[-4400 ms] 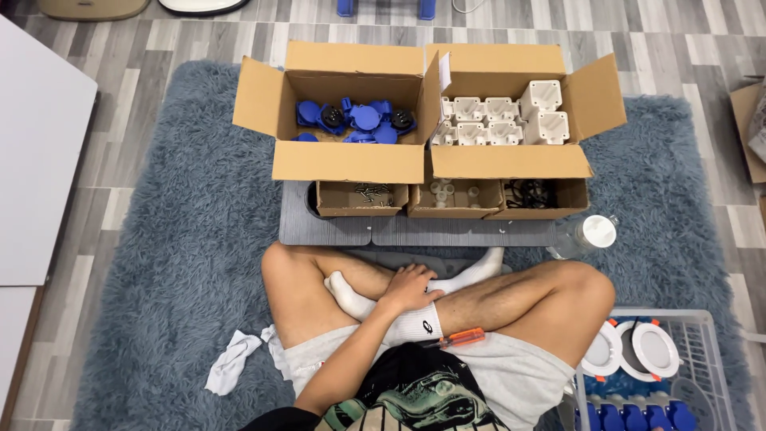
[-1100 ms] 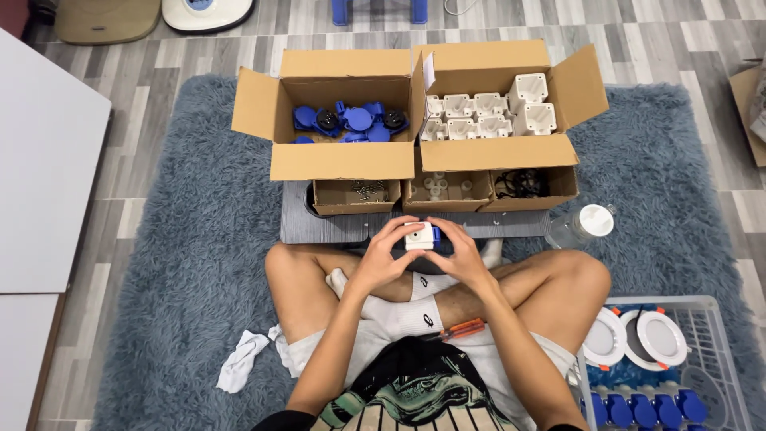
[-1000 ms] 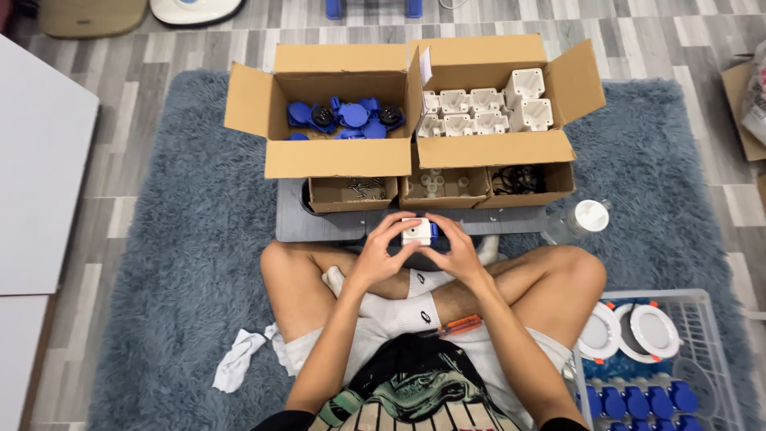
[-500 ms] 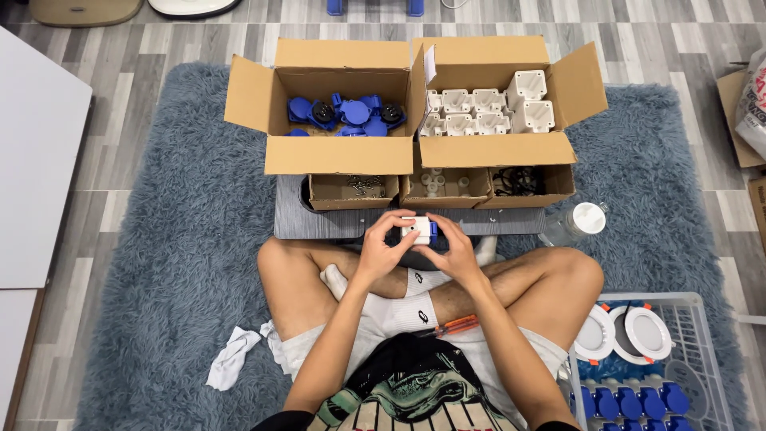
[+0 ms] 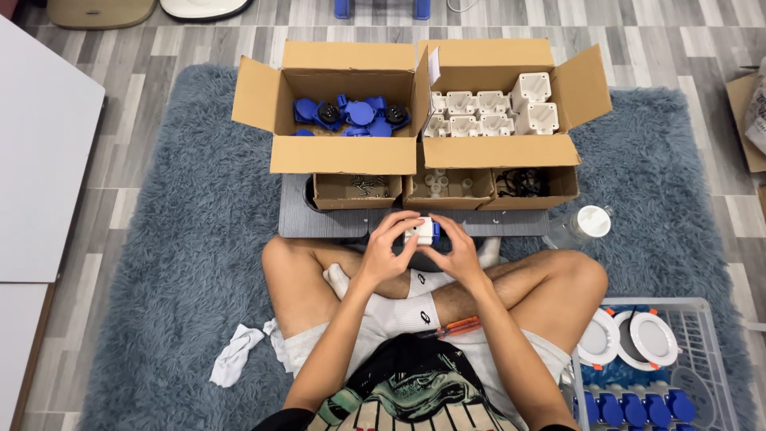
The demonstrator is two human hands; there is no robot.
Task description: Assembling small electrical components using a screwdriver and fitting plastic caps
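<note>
Right now your left hand point(image 5: 381, 254) and right hand point(image 5: 460, 254) clamp fingers around a small white-and-blue plastic part point(image 5: 420, 231); looks light, rigid, smooth. Grip its flat sides.

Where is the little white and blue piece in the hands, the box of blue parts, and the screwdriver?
white and blue piece point(image 5: 420, 231), head view, on its white top face.
box of blue parts point(image 5: 343, 57), head view, on its back flap.
screwdriver point(image 5: 455, 326), head view, on its orange handle.
</note>
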